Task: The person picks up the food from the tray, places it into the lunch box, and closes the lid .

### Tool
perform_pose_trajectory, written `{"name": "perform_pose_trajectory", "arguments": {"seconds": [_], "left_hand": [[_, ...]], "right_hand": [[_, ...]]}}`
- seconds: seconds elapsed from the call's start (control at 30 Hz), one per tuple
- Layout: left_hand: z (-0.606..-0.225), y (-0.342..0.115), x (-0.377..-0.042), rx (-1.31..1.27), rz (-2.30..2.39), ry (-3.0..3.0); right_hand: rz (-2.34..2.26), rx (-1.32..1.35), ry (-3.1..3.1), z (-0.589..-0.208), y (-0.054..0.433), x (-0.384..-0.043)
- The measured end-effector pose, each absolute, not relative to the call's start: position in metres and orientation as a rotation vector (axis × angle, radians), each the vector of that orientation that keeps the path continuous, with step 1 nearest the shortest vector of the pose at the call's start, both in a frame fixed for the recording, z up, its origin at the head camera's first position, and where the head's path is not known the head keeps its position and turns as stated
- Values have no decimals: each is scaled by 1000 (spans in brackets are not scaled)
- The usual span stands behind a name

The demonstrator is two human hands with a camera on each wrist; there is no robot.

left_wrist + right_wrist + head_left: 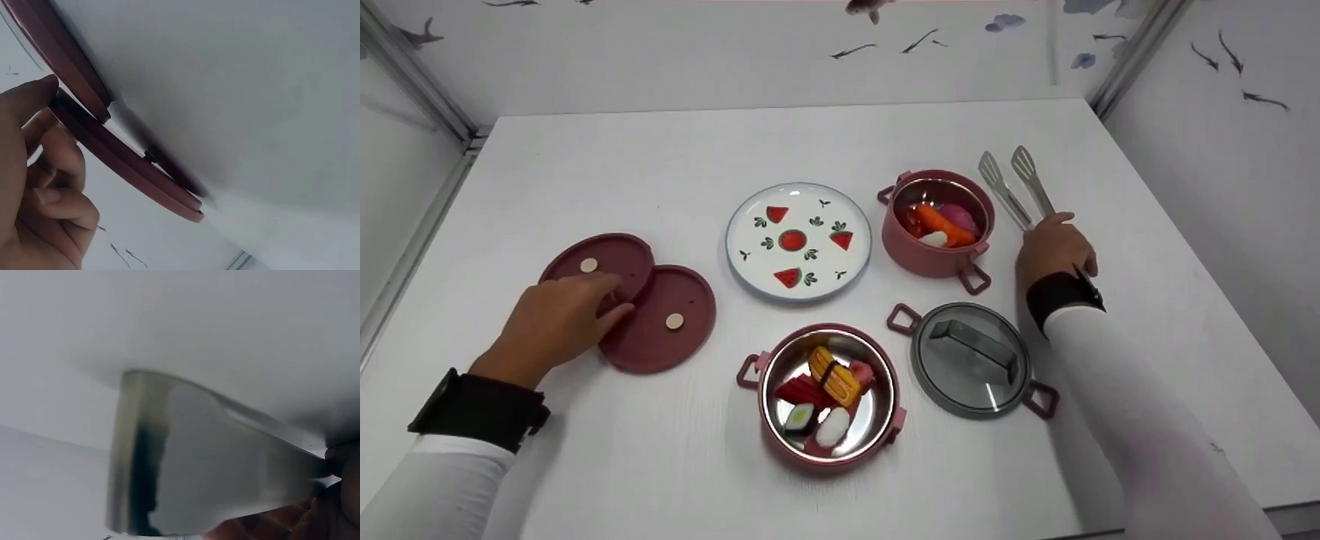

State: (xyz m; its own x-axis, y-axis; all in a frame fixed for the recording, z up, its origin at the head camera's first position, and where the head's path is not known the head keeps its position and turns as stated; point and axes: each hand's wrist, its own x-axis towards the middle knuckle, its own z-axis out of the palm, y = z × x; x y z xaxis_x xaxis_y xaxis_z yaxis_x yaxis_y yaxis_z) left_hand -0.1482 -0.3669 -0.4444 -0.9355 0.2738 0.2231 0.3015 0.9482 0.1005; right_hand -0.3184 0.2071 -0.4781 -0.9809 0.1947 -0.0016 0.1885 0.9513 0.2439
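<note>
In the head view, my left hand [559, 319] is over two dark red discs at the left. The upper disc [622, 251] partly overlaps the lower disc [660, 349]; each has a pale round spot. In the left wrist view, my thumb and a finger pinch the edge of the upper disc [124, 160], while other fingers curl below. My right hand [1057, 251] holds metal tongs [1035, 184] with slotted ends, low at the table's right. The tongs' bent end [208, 461] looms close and blurred in the right wrist view.
A watermelon-patterned plate [825, 214] lies mid-table. Right of it stands a pink pot [919, 259] with toy vegetables; nearer is another pink pot [825, 466] with toy sushi. A grey lid [952, 382] with a bar handle sits beside it. White walls [697, 60] enclose the table.
</note>
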Motion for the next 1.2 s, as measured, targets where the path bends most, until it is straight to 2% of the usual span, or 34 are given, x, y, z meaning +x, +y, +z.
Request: {"name": "perform_pose_trajectory", "arguments": {"seconds": [0.37,0.57,0.67,0.77,0.87,1.0,1.2], "left_hand": [[-405,-310,-130,-683,-129,-2462],[-381,-255,-108,-909,-48,-2321],[-375,-228,-98,-1053,-48,-2254],[-379,-202,-88,-1183,-26,-2196],[-389,-179,-76,-1258,23,-2166],[-405,-155,-62,-1287,59,-2204],[-421,-134,-58,-1273,82,-2262]], "right_hand": [[271,187,3177,-471,228,-313],[-136,-41,3471,-436,236,-301],[-681,-331,3565,-409,210,-274],[-1204,-697,3271,-391,168,-229],[-1349,-899,2866,-392,127,-188],[-1318,-930,2531,-413,90,-160],[-1314,-731,2312,-435,76,-152]]}}
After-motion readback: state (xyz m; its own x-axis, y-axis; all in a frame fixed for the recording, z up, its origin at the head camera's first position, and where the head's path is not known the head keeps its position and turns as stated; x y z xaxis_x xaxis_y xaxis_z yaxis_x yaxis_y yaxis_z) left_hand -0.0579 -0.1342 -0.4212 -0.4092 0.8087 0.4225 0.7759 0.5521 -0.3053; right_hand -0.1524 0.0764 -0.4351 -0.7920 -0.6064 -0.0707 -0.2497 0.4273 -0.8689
